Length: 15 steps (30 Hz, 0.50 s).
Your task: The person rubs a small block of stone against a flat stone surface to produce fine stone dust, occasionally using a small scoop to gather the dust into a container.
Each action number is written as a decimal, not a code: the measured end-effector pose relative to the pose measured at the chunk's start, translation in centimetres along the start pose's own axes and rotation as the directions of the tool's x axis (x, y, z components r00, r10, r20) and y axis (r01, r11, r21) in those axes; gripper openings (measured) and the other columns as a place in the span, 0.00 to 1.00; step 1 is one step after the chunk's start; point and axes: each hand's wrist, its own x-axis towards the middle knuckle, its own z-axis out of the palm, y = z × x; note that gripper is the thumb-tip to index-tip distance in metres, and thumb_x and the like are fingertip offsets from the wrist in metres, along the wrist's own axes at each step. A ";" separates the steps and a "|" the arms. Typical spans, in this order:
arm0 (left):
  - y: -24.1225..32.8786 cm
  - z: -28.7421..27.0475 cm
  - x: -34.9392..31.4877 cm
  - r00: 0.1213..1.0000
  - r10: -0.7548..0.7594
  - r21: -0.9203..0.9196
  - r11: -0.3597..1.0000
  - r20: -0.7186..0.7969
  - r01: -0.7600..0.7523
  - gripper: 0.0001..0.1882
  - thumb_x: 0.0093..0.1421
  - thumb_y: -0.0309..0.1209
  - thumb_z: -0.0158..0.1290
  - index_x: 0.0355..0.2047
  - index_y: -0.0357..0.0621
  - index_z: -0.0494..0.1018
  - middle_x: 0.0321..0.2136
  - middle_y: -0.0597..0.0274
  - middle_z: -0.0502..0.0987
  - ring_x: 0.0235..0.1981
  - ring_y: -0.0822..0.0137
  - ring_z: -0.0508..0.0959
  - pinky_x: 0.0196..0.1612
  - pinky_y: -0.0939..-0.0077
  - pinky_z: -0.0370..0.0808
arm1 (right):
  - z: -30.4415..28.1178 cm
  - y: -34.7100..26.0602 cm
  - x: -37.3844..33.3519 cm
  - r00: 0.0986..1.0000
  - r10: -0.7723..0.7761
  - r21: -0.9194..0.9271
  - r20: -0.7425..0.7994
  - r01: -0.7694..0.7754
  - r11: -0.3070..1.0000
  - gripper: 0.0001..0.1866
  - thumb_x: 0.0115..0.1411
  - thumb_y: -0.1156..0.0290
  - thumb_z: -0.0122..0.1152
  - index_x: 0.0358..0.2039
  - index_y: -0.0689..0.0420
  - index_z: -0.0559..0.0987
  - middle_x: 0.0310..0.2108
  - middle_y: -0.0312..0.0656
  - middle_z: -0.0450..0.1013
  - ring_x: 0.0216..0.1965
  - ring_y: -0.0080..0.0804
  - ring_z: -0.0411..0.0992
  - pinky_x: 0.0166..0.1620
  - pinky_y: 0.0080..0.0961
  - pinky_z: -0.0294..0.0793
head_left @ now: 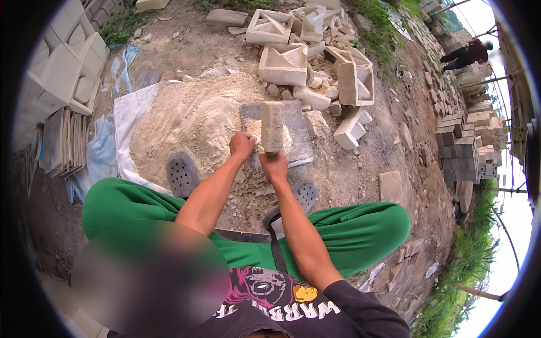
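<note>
My right hand [274, 166] is wrapped round the short handle of a mallet [273, 127] with a long, dusty, block-shaped head. The mallet head hides part of a dark grey slab [300, 132] on the ground, where pale crushed bits are scattered. At the slab's left edge my left hand [242, 145] is closed with its fingers curled; what it pinches is too small to make out. A heap of pale crushed stone [186, 121] spreads on a white sheet [125, 121] left of the slab.
Broken pale cast blocks [282, 65] and rubble lie beyond the slab. Moulded blocks [62, 62] and thin boards [65, 141] stand at left. My grey clogs [182, 172] flank the work spot. Stacked grey bricks [459, 149] and a distant person [468, 54] are at right.
</note>
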 end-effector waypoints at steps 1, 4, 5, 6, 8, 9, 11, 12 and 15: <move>-0.4 -0.1 0.1 1.000 -0.017 -0.031 0.999 0.002 0.017 0.12 0.55 0.39 0.60 0.35 0.48 0.85 0.31 0.51 0.84 0.34 0.52 0.84 0.41 0.62 0.78 | 0.4 0.4 -0.9 0.987 0.136 -0.097 0.086 -0.127 0.987 0.20 0.47 0.59 0.66 0.36 0.59 0.84 0.34 0.58 0.80 0.40 0.56 0.79 0.43 0.43 0.78; -0.3 0.2 0.2 0.999 0.032 0.000 0.999 -0.008 -0.032 0.11 0.55 0.38 0.59 0.33 0.47 0.85 0.29 0.51 0.83 0.32 0.52 0.84 0.39 0.63 0.78 | 0.6 3.2 0.9 0.981 0.152 -0.008 0.119 -0.152 0.988 0.22 0.45 0.58 0.68 0.35 0.64 0.82 0.31 0.55 0.80 0.34 0.49 0.79 0.39 0.39 0.78; -0.5 0.2 0.3 0.999 0.033 -0.004 0.999 -0.026 -0.033 0.11 0.54 0.37 0.59 0.33 0.47 0.85 0.29 0.51 0.83 0.32 0.52 0.83 0.39 0.62 0.78 | 0.4 2.8 1.2 0.980 0.158 -0.032 0.122 -0.156 0.987 0.19 0.46 0.61 0.68 0.30 0.66 0.82 0.23 0.51 0.80 0.25 0.42 0.80 0.33 0.36 0.79; -0.5 0.2 0.4 0.999 0.036 -0.003 0.999 -0.031 -0.036 0.11 0.54 0.37 0.59 0.33 0.47 0.85 0.29 0.51 0.83 0.32 0.52 0.83 0.39 0.62 0.78 | 0.2 2.4 1.4 0.980 0.154 -0.029 0.122 -0.151 0.988 0.19 0.46 0.61 0.68 0.30 0.66 0.82 0.23 0.51 0.80 0.25 0.42 0.80 0.33 0.36 0.79; -0.8 0.2 0.5 0.995 0.084 0.030 0.996 -0.048 -0.083 0.11 0.55 0.37 0.57 0.30 0.45 0.84 0.27 0.48 0.82 0.31 0.50 0.83 0.38 0.60 0.78 | -0.3 1.3 1.6 0.996 -0.024 0.208 -0.090 0.042 0.977 0.16 0.45 0.63 0.69 0.25 0.65 0.81 0.19 0.47 0.78 0.20 0.35 0.78 0.29 0.34 0.77; -1.0 0.2 0.2 0.996 0.072 0.031 0.997 -0.045 -0.071 0.11 0.55 0.37 0.57 0.30 0.45 0.84 0.27 0.48 0.82 0.31 0.50 0.83 0.38 0.60 0.78 | -1.5 -0.3 1.3 0.997 -0.019 0.204 -0.080 0.035 0.978 0.16 0.45 0.63 0.69 0.25 0.65 0.81 0.19 0.47 0.78 0.20 0.35 0.78 0.29 0.34 0.77; -0.3 0.1 -0.2 0.996 0.093 0.016 0.996 -0.004 -0.093 0.12 0.55 0.36 0.55 0.27 0.42 0.83 0.26 0.45 0.80 0.29 0.47 0.81 0.36 0.57 0.77 | -4.9 -4.8 1.5 0.988 -0.064 0.183 -0.139 0.089 0.979 0.17 0.44 0.62 0.68 0.25 0.67 0.80 0.25 0.57 0.79 0.31 0.49 0.81 0.35 0.40 0.77; -0.3 0.0 -0.1 0.996 0.092 0.018 0.996 -0.004 -0.092 0.12 0.55 0.36 0.55 0.27 0.42 0.83 0.26 0.45 0.80 0.29 0.47 0.81 0.36 0.57 0.77 | -5.0 -5.4 1.9 0.988 -0.062 0.184 -0.138 0.088 0.979 0.17 0.44 0.62 0.68 0.25 0.67 0.80 0.25 0.57 0.79 0.31 0.49 0.81 0.35 0.40 0.77; 0.0 0.1 -0.1 0.990 0.140 0.030 0.990 0.010 -0.140 0.13 0.56 0.36 0.54 0.25 0.40 0.81 0.25 0.42 0.79 0.28 0.45 0.80 0.36 0.54 0.76 | -4.6 -5.6 2.4 0.965 -0.173 0.353 -0.196 0.234 0.906 0.14 0.47 0.64 0.66 0.21 0.65 0.78 0.16 0.46 0.75 0.18 0.33 0.75 0.27 0.34 0.72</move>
